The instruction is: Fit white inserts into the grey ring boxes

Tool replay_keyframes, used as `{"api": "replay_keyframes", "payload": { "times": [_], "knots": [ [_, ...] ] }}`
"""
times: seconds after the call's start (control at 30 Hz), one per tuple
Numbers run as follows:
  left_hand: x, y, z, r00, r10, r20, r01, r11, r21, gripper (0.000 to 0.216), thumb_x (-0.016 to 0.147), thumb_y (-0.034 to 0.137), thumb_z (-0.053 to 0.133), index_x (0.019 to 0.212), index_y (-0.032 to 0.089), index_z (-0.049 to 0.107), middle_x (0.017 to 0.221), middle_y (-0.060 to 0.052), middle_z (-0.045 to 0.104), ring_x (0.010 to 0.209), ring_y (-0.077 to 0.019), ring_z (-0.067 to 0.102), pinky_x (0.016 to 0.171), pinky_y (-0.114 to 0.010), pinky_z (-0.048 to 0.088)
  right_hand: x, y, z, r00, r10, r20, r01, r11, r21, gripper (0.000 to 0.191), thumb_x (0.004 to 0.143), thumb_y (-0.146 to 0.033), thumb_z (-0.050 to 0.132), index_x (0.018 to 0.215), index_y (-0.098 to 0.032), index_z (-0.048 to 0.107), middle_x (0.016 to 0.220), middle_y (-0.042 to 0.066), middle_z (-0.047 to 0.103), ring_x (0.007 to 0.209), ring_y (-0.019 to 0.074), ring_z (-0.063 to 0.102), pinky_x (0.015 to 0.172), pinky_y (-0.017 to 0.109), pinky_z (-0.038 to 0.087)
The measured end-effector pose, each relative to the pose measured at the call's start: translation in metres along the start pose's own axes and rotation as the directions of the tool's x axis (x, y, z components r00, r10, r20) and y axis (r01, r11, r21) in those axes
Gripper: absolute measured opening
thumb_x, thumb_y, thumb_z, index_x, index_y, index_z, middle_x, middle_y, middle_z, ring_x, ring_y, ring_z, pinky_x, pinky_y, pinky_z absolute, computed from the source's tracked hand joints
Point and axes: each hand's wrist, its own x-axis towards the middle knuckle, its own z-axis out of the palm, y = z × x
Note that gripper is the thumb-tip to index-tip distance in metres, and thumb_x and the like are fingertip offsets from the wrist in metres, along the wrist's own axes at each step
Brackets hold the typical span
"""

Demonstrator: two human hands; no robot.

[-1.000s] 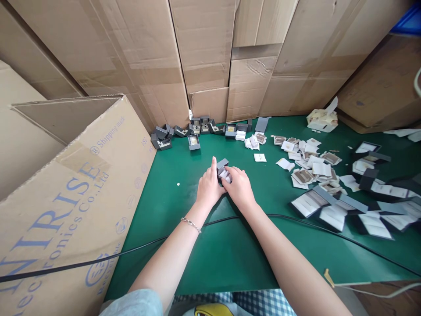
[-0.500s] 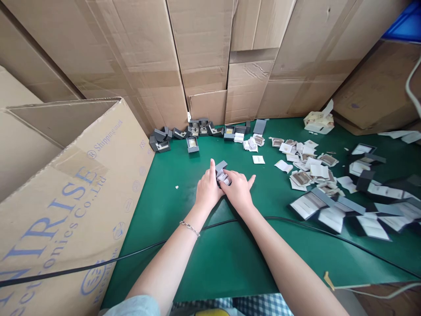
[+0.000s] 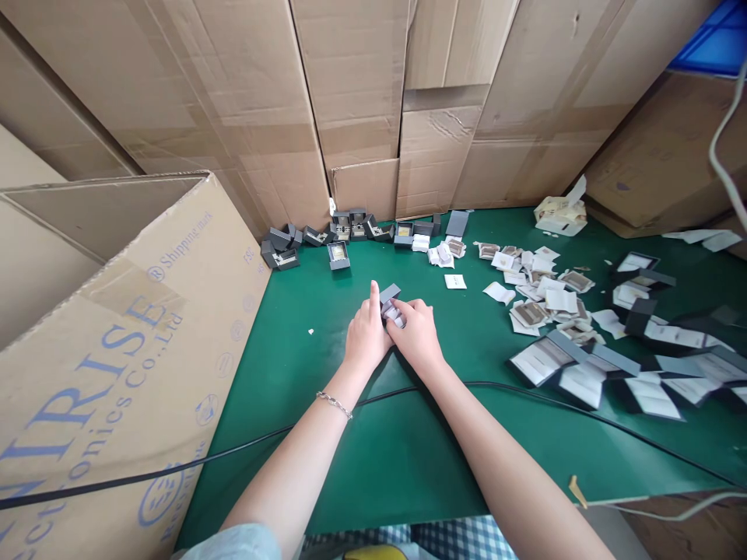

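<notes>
A small grey hinged box (image 3: 389,293), its lid raised, is held low over the middle of the green table. My left hand (image 3: 366,338) is wrapped around its left side, with one finger pointing up along the lid. The fingers of my right hand (image 3: 416,333) press at the box's opening, on something whitish inside that they partly cover. Behind my hands, one open dark box (image 3: 338,255) stands apart from a row of similar boxes (image 3: 357,224) along the cardboard wall. Pale folded papers (image 3: 455,281) lie beyond my right hand.
Papers and small brown packets (image 3: 531,313) are heaped on the right, with several open grey boxes (image 3: 540,358) beside them. A tissue pack (image 3: 560,215) stands at the back. A large carton (image 3: 145,334) borders the left side. A black cable (image 3: 513,387) crosses the table under my arms.
The whole view has shifted slightly. My right hand's outstretched finger has drawn in closer to the others. Both hands stay on the box.
</notes>
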Motion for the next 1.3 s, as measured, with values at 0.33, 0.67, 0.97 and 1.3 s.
{"api": "replay_keyframes", "payload": {
  "times": [0.33,0.67,0.97,1.3],
  "knots": [
    [0.001,0.000,0.001,1.000,-0.009,-0.002,0.009,1.000,-0.014,0.092,0.079,0.024,0.050,0.142,0.018,-0.017,0.115,-0.013,0.053,0.100,-0.0245,0.054,0.076,-0.033,0.045,0.001,0.002,-0.006,0.998,-0.043,0.045,0.043,0.999,-0.009,0.032,0.075,-0.023,0.057,0.106,-0.017,0.064,0.097,0.009,0.058,0.093,0.0241,0.054,0.101,0.048,0.029],
    [0.001,0.001,0.001,1.000,-0.017,-0.001,0.017,1.000,0.003,0.087,0.082,0.022,0.044,0.142,0.017,-0.019,0.115,-0.013,0.054,0.100,-0.0242,0.055,0.076,-0.033,0.045,0.001,-0.003,-0.003,0.997,-0.066,0.037,0.069,0.992,-0.105,0.026,0.081,-0.025,0.052,0.103,-0.014,0.062,0.100,0.010,0.056,0.092,0.0239,0.050,0.094,0.041,0.034],
    [0.001,0.001,0.002,0.999,-0.042,-0.001,0.042,0.999,0.003,0.085,0.083,0.021,0.040,0.141,0.017,-0.021,0.121,-0.016,0.051,0.100,-0.0239,0.055,0.074,-0.032,0.044,0.001,-0.014,-0.007,0.996,0.020,0.092,0.002,0.973,-0.230,0.024,0.084,-0.024,0.048,0.103,-0.017,0.061,0.098,0.010,0.056,0.088,0.0222,0.047,0.083,0.035,0.038],
    [0.002,-0.003,0.003,0.999,-0.024,-0.022,0.023,0.998,-0.051,0.091,0.080,0.025,0.049,0.143,0.015,-0.016,0.116,-0.016,0.054,0.098,-0.0252,0.056,0.075,-0.034,0.045,-0.003,-0.010,-0.009,0.994,-0.049,0.099,0.075,0.957,-0.280,0.025,0.091,-0.030,0.043,0.097,-0.020,0.065,0.105,0.009,0.058,0.091,0.0239,0.051,0.091,0.045,0.034]
  ]
}}
